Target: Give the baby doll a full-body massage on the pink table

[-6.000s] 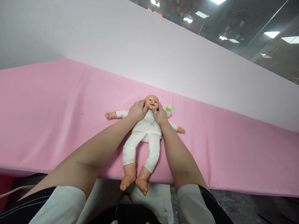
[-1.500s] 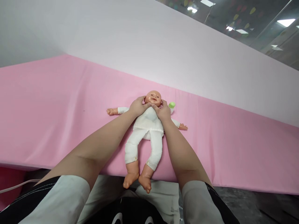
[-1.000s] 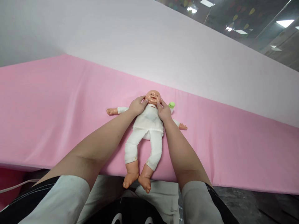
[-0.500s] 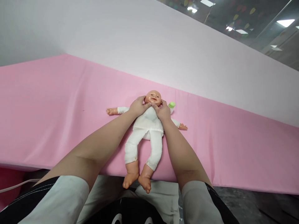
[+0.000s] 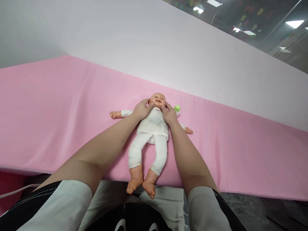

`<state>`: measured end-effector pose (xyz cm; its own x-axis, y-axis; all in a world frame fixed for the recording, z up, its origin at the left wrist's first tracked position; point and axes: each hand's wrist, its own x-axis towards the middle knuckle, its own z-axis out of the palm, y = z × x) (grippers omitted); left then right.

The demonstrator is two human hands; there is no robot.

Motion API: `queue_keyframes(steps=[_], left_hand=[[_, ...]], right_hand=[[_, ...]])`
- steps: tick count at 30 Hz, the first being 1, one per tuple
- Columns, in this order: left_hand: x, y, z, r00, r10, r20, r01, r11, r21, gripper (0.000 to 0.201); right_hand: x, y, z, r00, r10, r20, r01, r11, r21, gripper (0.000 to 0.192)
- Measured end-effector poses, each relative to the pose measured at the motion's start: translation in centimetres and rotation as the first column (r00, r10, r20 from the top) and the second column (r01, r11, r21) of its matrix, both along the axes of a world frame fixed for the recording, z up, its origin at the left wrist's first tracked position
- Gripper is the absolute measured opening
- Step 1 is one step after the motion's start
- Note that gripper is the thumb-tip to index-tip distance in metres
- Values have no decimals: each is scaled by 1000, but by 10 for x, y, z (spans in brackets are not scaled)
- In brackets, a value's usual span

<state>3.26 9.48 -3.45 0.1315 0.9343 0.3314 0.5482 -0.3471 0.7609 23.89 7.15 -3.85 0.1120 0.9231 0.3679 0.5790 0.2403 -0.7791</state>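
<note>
Two hands of mine meet at the doll's head. My left hand rests on the doll at its shoulder, fingers loosely curled, with the thumb tip pressed to the cheek on that side. My right hand mirrors it on the other shoulder, thumb up against the opposite cheek, fingers bent over the white top. Neither hand closes around anything; both lie open-palmed on the doll and touch the face with the thumbs only.

As for containers, one small green-topped bottle lies just beyond my right hand, beside the doll's head; I cannot tell what is in it, since my hand hides most of it.

The doll lies on its back on the pink desk, in white clothes, arms spread to either side, head away from me. Its bare feet hang over the near edge of the desk, above my lap. Both my forearms stretch forward from rolled white sleeves, running alongside the doll's legs and body, and converge toward its neck. Behind the desk rises a pale wall.
</note>
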Motion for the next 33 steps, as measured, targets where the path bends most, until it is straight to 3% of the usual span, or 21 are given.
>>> queue_keyframes(steps=[7,14,17,28,33], left_hand=[[0,1,0,1000,-19,12,19,1000,8,60],[0,-4,4,999,-29,-19,30,999,13,69],[1,-5,4,1000,-5,-31,5,1000,-5,71],[0,-3,1,1000,7,-27,-6,1000,18,61],[-2,1,-2,1000,4,-12,-4,1000,23,59]], right_hand=[[-2,-1,-1,1000,-15,17,14,999,41,60],[-14,-12,11,990,-110,88,113,993,-23,74],[-16,-13,13,984,-135,117,139,990,-28,72],[0,-1,1,996,-9,91,8,1000,10,55],[-3,-5,3,991,-42,130,44,999,-8,52]])
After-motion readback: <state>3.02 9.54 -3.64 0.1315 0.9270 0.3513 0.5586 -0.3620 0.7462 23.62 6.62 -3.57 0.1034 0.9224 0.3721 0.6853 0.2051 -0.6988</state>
